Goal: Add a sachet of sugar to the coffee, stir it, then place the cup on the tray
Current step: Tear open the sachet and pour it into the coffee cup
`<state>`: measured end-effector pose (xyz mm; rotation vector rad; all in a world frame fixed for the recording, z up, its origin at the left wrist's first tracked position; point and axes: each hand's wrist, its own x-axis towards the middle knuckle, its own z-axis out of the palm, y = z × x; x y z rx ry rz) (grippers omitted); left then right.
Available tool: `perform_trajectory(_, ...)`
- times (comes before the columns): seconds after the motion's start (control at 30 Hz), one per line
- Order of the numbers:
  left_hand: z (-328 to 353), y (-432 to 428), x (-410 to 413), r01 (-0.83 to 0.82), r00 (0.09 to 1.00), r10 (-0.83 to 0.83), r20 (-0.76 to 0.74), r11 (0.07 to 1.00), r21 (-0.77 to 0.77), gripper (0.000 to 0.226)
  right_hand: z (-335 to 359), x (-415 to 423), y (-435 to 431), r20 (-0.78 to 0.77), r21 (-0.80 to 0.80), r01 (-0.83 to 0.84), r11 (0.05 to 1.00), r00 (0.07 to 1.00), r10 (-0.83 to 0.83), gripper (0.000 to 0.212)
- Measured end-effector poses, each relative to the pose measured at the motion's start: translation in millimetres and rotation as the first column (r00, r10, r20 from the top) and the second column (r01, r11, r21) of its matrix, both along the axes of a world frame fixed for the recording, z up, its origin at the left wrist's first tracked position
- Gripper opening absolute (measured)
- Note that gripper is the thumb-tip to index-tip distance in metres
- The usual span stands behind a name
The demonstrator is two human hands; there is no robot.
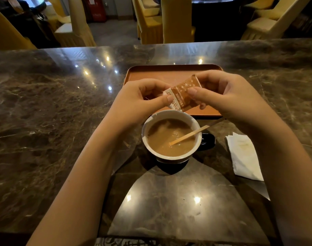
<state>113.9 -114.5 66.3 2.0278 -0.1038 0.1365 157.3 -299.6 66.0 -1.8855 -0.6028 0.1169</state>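
Nearest the person, the front edge of the marble table shows bare polished stone with ceiling lights reflected in it. A little farther in, near the middle of the table, stands a cup with a white inside and a dark outside, its dark handle pointing to the right. It holds milky brown coffee. A thin wooden stirrer leans in the cup, its lower end in the coffee and its upper end resting over the right side of the rim. To the right of the cup, toward the table's right edge, a white paper napkin lies flat on the stone.

Above the far rim of the cup both hands hold a brown and white sugar sachet in the air. The left hand pinches the sachet's left, white end between thumb and fingers. The right hand pinches the brown right part the same way, thumb on the near face. Whether the sachet is torn open cannot be told.

Behind the hands an orange-brown tray lies on the table just beyond the cup, partly hidden by them. Past the table's far edge stand chairs in yellow covers.
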Motion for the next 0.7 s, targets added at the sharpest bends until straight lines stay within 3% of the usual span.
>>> perform_trajectory(0.17,7,-3,-3,0.058,0.998,-0.058,-0.004,0.996,0.070,0.023,4,6,3,0.037,-0.018,0.004,1.000,0.999,-0.003,0.024)
perform_trajectory(0.4,28,-6,-12,-0.010,0.998,0.003,0.068,0.995,0.101,0.020,29,0,-3,0.040,-0.154,-0.171,0.973,0.983,0.179,0.022)
perform_trajectory(0.53,36,-12,-21,-0.040,0.995,0.027,0.098,0.991,0.128,0.019,34,-9,-3,0.062,-0.208,-0.162,0.965,0.982,0.178,0.018)
perform_trajectory(0.6,34,-11,-20,-0.069,0.993,0.057,0.106,0.991,0.112,0.019,32,-8,-2,0.061,-0.164,-0.120,0.979,0.989,0.131,0.014)
perform_trajectory(0.7,53,-11,-60,-0.134,0.979,0.133,0.157,0.991,-0.007,0.023,53,-42,-11,0.070,0.035,-0.021,0.999,0.997,0.018,0.012)
